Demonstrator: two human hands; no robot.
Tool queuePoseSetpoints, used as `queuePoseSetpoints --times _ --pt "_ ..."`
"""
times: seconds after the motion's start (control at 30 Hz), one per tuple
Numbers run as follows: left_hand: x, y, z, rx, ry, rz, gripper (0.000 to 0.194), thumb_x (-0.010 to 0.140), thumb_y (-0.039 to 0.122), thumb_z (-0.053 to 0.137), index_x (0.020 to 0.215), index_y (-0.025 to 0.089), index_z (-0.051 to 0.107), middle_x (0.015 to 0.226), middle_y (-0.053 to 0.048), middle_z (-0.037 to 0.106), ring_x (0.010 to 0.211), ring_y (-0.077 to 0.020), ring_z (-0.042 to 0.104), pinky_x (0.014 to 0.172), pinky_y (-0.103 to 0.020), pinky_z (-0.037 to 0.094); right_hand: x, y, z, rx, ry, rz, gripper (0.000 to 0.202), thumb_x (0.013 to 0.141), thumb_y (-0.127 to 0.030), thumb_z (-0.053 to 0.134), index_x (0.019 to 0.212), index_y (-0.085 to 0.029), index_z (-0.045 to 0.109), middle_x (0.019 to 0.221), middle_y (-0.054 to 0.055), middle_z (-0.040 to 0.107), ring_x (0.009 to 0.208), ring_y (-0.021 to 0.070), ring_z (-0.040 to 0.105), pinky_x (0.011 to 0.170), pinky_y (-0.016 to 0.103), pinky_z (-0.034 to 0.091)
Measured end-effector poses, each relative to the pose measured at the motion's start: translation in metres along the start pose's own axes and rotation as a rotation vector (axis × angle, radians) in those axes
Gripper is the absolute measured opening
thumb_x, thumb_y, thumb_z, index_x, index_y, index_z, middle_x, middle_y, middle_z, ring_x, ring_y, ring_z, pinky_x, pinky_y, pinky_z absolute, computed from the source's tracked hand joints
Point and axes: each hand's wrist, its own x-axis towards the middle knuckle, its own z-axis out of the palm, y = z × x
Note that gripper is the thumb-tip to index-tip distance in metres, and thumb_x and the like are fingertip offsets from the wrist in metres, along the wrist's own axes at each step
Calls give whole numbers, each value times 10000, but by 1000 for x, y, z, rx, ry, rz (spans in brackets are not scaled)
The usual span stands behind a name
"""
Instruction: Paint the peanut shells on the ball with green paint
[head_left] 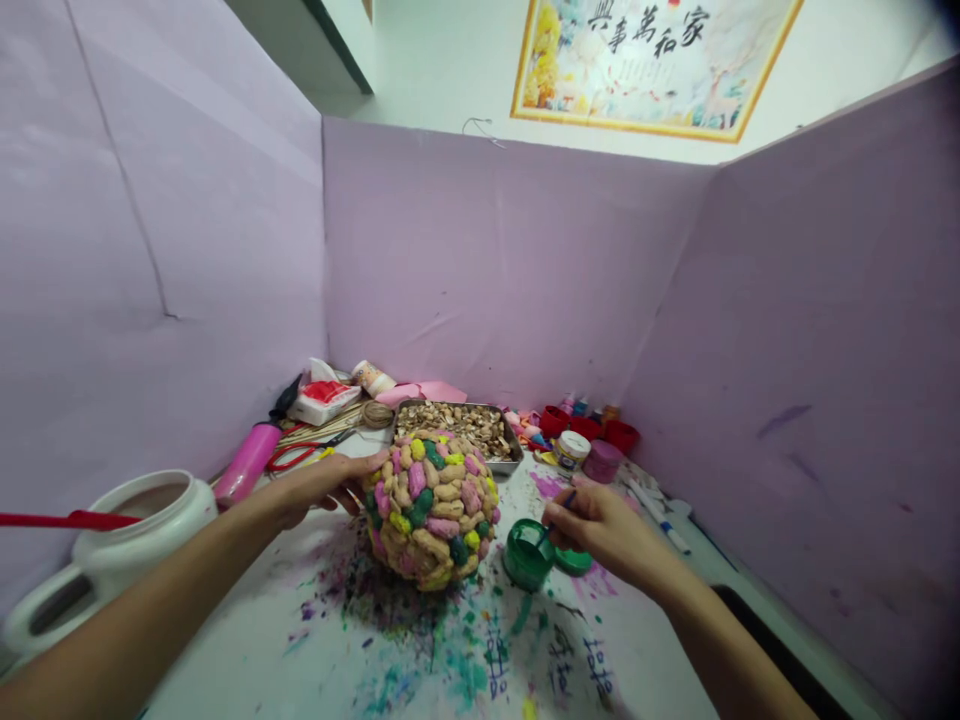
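Note:
A round ball covered in peanuts (435,510) rests on the paint-spattered table; some peanuts are painted pink, yellow or green, others are bare. My left hand (334,485) steadies it from the left, fingers curled against its side and partly hidden behind it. In my right hand (592,520) a thin blue paintbrush (555,518) is pinched, its tip down inside an open jar of green paint (527,560). The jar's green lid (574,562) lies just right of it, under my right hand.
A metal tray of peanut shells (514,455) sits behind the ball. Paint jars (574,450) and red cups (621,437) stand back right. At left are a white pot (150,510), pink bottle (249,460), red scissors (292,455) and tissue pack (322,400). Purple panels (510,270) enclose three sides.

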Motion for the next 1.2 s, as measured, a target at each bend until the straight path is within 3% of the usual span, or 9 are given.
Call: queuePoseSetpoints --times 0.2,0.4,0.73,1.2 --pt "0 0 1 4 -9 16 691 676 797 421 874 204 714 882 -57 685 770 -244 562 682 -318 307 1 1 0 6 22 4 329 763 -437 551 561 -179 582 488 -1 588 435 119 474 434 226 330" --pt "-1 1 2 12 0 22 684 662 798 432 884 219 722 862 -46 690 757 -244 559 686 -322 303 3 3 7 18 18 1 360 743 -432 559 491 -176 534 434 -17 523 399 93 398 411 218 269" --pt "2 -1 4 12 24 23 764 637 842 408 865 187 728 853 -68 692 737 -235 557 683 -324 298 1 -1 6 -19 36 9 328 762 -431 491 538 -193 522 505 8 570 449 125 455 446 238 308" --pt "1 -2 3 2 6 52 707 687 803 411 842 193 733 857 -68 690 724 -227 545 669 -318 295 -1 -10 8 -90 39 4 343 747 -417 492 478 -205 469 471 8 553 439 126 444 450 252 287"
